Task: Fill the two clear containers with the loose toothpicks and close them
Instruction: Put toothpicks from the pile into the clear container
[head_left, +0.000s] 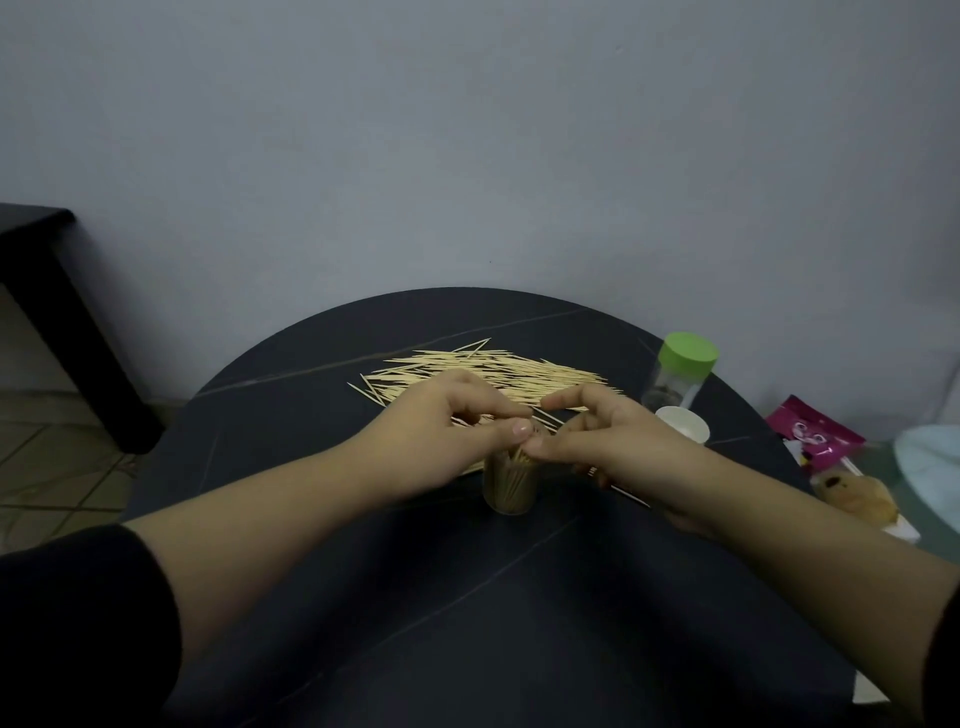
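A clear container (510, 486) stands upright on the dark round table (467, 597), packed with toothpicks that stick out of its open top. My left hand (447, 421) and my right hand (608, 436) meet just above its mouth, fingers curled, thumbs touching the toothpick tips. What my fingers pinch is hidden. Behind the hands lies a wide pile of loose toothpicks (498, 371). A second clear container (675, 379) with a green lid stands at the back right. A white lid (683, 423) lies in front of it.
A single toothpick (631, 497) lies under my right wrist. Pink snack wrappers (815, 434) and a wrapped bun (857, 496) sit off the table's right edge. A black bench (62, 322) stands at the left by the wall.
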